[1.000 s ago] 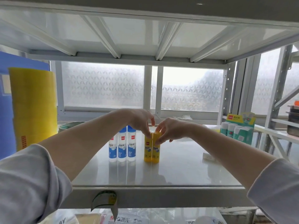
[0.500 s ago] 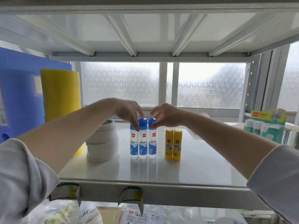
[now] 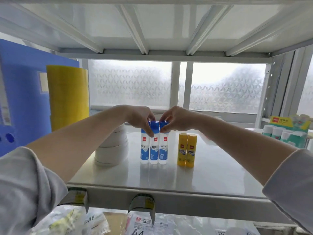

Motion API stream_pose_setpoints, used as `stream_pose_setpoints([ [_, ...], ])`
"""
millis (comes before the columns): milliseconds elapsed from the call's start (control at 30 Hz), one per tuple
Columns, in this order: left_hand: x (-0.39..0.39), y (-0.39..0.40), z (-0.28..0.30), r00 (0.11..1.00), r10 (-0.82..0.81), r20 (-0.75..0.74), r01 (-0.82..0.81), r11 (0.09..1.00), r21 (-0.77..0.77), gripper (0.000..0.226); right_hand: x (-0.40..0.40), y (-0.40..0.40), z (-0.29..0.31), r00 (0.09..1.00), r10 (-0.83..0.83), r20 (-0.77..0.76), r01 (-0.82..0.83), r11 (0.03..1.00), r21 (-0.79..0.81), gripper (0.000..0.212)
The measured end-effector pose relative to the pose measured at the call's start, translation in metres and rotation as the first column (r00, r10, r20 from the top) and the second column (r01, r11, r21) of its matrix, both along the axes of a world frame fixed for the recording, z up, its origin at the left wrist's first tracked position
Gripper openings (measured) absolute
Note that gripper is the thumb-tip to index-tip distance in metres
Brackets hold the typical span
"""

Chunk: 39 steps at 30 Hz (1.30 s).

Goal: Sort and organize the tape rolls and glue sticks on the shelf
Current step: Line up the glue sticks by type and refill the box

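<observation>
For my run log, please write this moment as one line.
left hand: grips blue glue caps | right hand: grips blue glue caps | blue glue bottles: upright on shelf

A stationery stockroom or supply corner, seen from inside a white metal shelf (image 3: pixel 162 189) standing against frosted patterned windows (image 3: pixel 130 83). Office goods sit in tidy groups: blue-capped liquid glue bottles (image 3: pixel 153 146), yellow glue sticks (image 3: pixel 186 150), a stack of white tape rolls (image 3: pixel 111 150), tall yellow tape rolls (image 3: pixel 67 97) and a blue file box (image 3: pixel 22 92) (label tags (image 3: pixel 144 203) hang from the shelf's front edge). A retail glue carton (image 3: pixel 288 128) stands at right.
</observation>
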State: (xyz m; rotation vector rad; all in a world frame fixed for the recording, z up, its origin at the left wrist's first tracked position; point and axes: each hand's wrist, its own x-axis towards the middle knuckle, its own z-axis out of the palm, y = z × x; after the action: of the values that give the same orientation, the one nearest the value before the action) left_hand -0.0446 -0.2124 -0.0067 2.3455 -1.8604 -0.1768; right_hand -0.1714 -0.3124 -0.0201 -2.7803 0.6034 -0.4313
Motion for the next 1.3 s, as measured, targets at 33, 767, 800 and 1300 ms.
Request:
stream_pose_setpoints([
  [33, 0.000, 0.000, 0.000, 1.000, -0.002, -0.005, 0.002, 1.000, -0.002, 0.039, 0.001, -0.001, 0.000, 1.000, -0.004, -0.002, 0.004, 1.000, 0.000, 0.034],
  [767, -0.143, -0.047, 0.034, 0.939, -0.340, 0.052, 0.344, 0.932, -0.114, 0.046, -0.208, -0.038, 0.059, 0.859, -0.411, -0.304, 0.407, 0.910, -0.079, 0.046],
  [800, -0.155, -0.054, 0.027, 0.932, -0.360, 0.044, 0.362, 0.926, -0.104, 0.046, -0.216, -0.041, 0.056, 0.850, -0.433, -0.301, 0.429, 0.899, -0.085, 0.044],
  [1300, -0.228, -0.151, -0.089, 0.947, -0.286, 0.148, 0.300, 0.951, -0.081, 0.043, -0.261, -0.110, -0.021, 0.749, -0.646, -0.145, 0.659, 0.749, 0.065, 0.043],
])
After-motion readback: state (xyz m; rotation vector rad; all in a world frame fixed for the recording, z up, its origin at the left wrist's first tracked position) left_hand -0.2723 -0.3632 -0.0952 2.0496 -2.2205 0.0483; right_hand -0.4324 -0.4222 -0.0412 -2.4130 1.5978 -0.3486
